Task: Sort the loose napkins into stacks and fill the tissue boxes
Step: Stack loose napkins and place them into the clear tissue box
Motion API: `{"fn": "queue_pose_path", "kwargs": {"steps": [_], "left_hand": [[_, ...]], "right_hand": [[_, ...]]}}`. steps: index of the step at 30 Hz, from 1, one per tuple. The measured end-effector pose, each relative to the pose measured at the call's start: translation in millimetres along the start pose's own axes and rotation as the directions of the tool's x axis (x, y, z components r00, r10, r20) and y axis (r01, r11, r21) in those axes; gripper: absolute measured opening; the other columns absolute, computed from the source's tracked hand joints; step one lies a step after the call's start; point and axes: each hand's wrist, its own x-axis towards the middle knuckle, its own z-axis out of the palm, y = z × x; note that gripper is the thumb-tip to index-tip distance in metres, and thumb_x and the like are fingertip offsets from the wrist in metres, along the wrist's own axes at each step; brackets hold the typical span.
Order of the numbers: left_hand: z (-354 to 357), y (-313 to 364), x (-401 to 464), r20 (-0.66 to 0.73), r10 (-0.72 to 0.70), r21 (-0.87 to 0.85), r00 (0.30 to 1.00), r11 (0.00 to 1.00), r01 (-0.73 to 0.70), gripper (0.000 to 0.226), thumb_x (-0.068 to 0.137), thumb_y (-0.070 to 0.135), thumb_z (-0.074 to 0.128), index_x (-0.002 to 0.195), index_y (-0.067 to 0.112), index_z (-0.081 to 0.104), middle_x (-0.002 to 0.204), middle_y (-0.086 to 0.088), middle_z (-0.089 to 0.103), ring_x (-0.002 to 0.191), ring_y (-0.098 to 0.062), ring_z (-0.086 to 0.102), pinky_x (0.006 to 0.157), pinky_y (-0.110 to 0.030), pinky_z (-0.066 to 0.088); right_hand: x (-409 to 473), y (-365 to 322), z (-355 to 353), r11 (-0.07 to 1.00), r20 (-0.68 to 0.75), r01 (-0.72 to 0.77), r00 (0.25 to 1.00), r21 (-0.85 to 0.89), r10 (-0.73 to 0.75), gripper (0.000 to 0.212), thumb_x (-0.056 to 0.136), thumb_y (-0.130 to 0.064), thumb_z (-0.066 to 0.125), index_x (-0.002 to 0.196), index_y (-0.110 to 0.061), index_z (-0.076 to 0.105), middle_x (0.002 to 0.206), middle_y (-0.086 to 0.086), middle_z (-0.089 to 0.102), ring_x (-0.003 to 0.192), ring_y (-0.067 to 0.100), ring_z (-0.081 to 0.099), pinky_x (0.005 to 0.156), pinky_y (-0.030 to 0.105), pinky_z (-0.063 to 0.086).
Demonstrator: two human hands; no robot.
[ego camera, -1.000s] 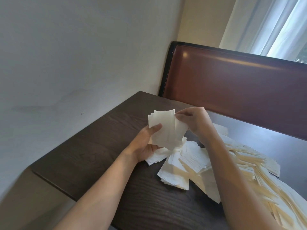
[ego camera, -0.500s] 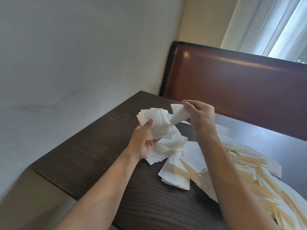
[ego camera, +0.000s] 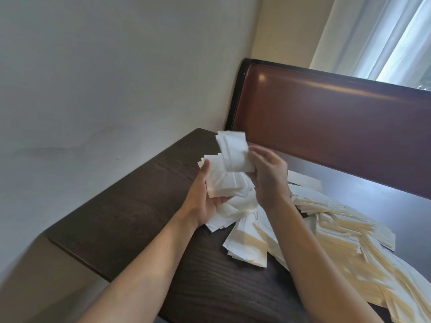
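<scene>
My left hand holds a fanned stack of white napkins above the dark wooden table, thumb on the stack's left edge. My right hand holds a single folded white napkin upright, just above and against that stack. A large heap of loose white and cream napkins spreads over the table below and to the right of both hands. No tissue box is in view.
A grey wall runs along the table's left side. A brown padded bench back stands behind the table, with white curtains above it. The table's near-left edge is close to the wall.
My right hand pulled one napkin away from the stack, lifted it, and now brings it back over the stack. The left hand's stack has tilted and fanned out slightly.
</scene>
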Motion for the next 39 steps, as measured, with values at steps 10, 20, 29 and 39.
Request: {"fn": "queue_pose_path", "kwargs": {"steps": [10,20,29,39], "left_hand": [[-6,-4,12,-0.126,0.147,0.0,0.981,0.989,-0.148,0.031,0.098,0.01,0.06,0.129,0.014,0.058,0.119,-0.014,0.069,0.108,-0.028,0.068,0.078,-0.038,0.06],[-4,-5,10,0.0,0.103,0.015,0.995,0.995,-0.103,0.026,0.099,0.01,0.057,0.125,0.011,0.062,0.109,-0.012,0.072,0.098,-0.024,0.07,0.077,-0.036,0.06],[-6,-2,10,-0.108,0.061,-0.078,0.992,0.995,-0.07,0.028,0.102,0.01,0.053,0.129,0.011,0.059,0.112,-0.013,0.072,0.1,-0.025,0.071,0.071,-0.035,0.061],[-1,-3,4,-0.049,0.003,-0.008,0.999,1.0,-0.004,0.033,0.097,0.027,0.061,0.126,0.011,0.061,0.116,-0.015,0.068,0.106,-0.028,0.067,0.074,-0.038,0.061]], "right_hand": [[11,19,0,0.889,-0.025,0.039,0.998,-0.456,-0.057,0.007,0.095,-0.021,0.056,0.09,-0.024,0.06,0.078,-0.012,0.056,0.075,0.009,0.055,0.073,0.029,0.049],[13,15,-7,0.848,-0.024,0.087,0.993,-0.522,-0.116,0.03,0.085,-0.011,0.063,0.068,0.012,0.055,0.06,0.008,0.041,0.061,0.02,0.036,0.055,0.036,0.033],[24,-3,-23,0.88,-0.108,0.083,0.983,-0.467,-0.15,0.031,0.094,-0.02,0.056,0.082,0.009,0.054,0.078,0.006,0.053,0.067,0.019,0.048,0.047,0.028,0.047],[18,5,-12,0.932,-0.067,-0.055,0.997,-0.359,0.033,0.025,0.098,-0.019,0.053,0.075,-0.011,0.057,0.074,0.002,0.056,0.074,0.024,0.053,0.065,0.043,0.051]]}}
